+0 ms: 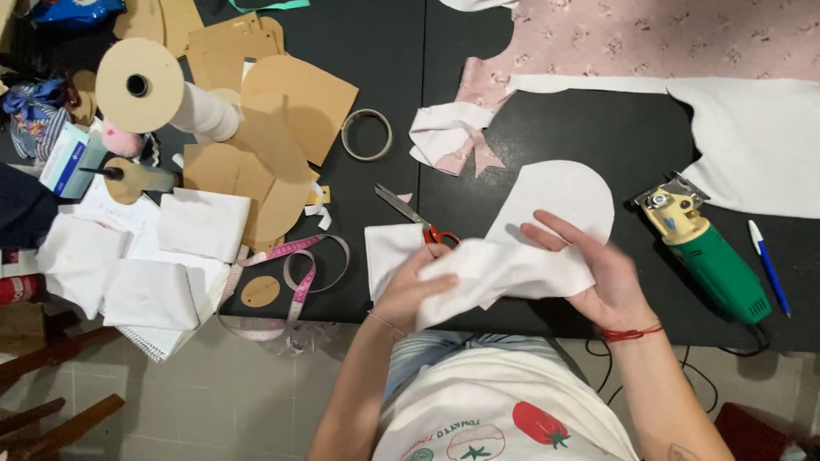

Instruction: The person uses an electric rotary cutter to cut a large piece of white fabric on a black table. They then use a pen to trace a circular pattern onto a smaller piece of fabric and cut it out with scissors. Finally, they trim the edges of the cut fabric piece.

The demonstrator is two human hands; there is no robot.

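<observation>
Gripping white cloth point(504, 271), left hand point(410, 286) and right hand point(598, 273); blue-white box point(70, 160) far left.

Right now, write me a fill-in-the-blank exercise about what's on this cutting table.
1. Both hands, left hand and right hand, hold a piece of white ____.
2. The scissors have ____ handles.
3. The electric cutter at the right has a ____ body.
4. The pink measuring tape lies to the ____ of the hands.

Missing words: fabric; red; green; left
</observation>
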